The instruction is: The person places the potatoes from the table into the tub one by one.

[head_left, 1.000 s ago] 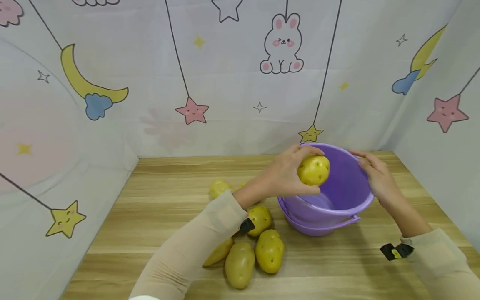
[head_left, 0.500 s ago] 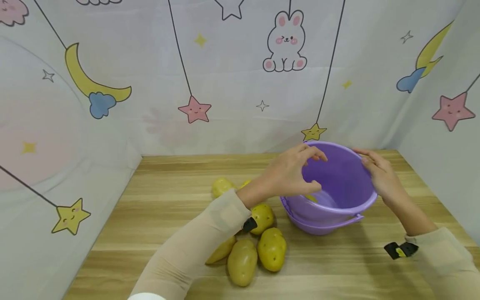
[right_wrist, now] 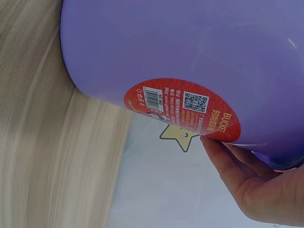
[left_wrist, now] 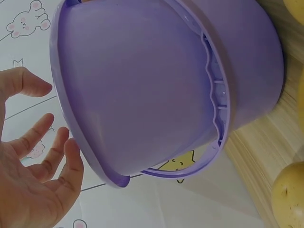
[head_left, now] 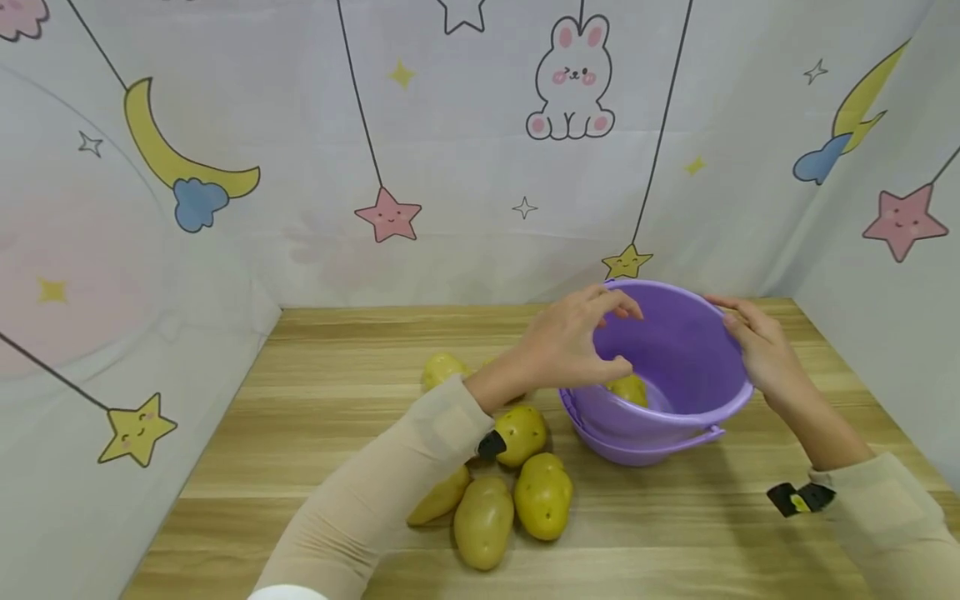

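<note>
A purple bucket point(head_left: 678, 354) stands on the wooden table, its handle point(left_wrist: 221, 104) folded down against the side. One yellow potato point(head_left: 628, 389) lies inside, partly hidden by the near rim. Over the left part of the opening hovers my left hand point(head_left: 573, 337), thumb and fingers spread in a loose curve around nothing. In the left wrist view its fingertips are close to the rim. My right hand point(head_left: 768, 350) holds the bucket's right rim, with the thumb at the rim and fingers along the outside. A red label point(right_wrist: 185, 109) shows on the bucket's wall in the right wrist view.
Left of the bucket several potatoes lie grouped on the table, among them a front one point(head_left: 483, 523), one beside it point(head_left: 543, 497) and a far one point(head_left: 442, 371). My left forearm partly covers the group. A printed white cloth point(head_left: 465, 167) hangs behind and at the sides.
My left hand has let go of the potato, which has dropped into the bucket. That hand stays above the opening, now without anything in it. The right hand keeps its hold on the rim.
</note>
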The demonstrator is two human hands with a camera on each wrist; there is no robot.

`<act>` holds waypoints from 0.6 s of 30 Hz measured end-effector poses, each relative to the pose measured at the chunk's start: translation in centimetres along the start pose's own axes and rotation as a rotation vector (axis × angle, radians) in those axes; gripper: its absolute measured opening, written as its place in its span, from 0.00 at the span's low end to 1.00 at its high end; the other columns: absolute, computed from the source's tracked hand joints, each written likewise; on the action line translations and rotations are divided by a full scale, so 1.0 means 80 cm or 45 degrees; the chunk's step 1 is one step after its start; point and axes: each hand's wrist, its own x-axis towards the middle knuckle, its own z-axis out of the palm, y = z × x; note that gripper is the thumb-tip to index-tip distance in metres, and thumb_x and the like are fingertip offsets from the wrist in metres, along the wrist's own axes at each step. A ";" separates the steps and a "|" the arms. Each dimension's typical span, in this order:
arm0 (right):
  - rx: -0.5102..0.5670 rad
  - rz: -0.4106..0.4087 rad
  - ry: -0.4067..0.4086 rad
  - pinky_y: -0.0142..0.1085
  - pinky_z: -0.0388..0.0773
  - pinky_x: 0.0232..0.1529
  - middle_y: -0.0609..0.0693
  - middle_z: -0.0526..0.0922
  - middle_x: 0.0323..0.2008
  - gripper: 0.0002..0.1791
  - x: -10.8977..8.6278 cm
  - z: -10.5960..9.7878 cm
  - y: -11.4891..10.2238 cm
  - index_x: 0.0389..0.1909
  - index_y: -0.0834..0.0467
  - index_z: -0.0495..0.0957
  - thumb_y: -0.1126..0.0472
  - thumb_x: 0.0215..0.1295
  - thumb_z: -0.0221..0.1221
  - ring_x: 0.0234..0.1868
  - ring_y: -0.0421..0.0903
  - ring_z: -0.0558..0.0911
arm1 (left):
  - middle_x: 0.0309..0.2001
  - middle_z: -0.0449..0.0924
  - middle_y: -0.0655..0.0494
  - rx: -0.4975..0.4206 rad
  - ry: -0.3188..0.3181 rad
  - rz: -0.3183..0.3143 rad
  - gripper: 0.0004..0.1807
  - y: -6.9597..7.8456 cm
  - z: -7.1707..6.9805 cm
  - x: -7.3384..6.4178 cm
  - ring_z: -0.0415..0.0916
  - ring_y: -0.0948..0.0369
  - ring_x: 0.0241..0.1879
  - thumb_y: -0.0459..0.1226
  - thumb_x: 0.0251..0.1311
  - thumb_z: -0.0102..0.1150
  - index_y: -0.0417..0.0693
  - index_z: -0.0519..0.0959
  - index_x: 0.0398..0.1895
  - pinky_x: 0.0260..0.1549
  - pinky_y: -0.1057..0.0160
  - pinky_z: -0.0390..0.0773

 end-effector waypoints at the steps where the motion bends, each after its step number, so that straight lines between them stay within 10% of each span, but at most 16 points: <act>1: -0.001 0.002 0.000 0.31 0.81 0.32 0.33 0.77 0.42 0.24 0.000 0.000 0.000 0.70 0.69 0.64 0.59 0.81 0.39 0.35 0.36 0.82 | 0.51 0.75 0.61 -0.003 -0.003 -0.010 0.24 0.000 -0.001 -0.001 0.73 0.67 0.43 0.43 0.51 0.67 0.58 0.76 0.53 0.38 0.71 0.73; 18: -0.011 0.007 -0.010 0.32 0.81 0.32 0.33 0.77 0.43 0.24 0.002 0.000 0.003 0.70 0.69 0.63 0.60 0.81 0.38 0.36 0.35 0.82 | 0.54 0.76 0.54 -0.042 -0.034 -0.117 0.23 -0.018 -0.024 -0.019 0.74 0.59 0.47 0.41 0.57 0.66 0.52 0.76 0.57 0.42 0.66 0.74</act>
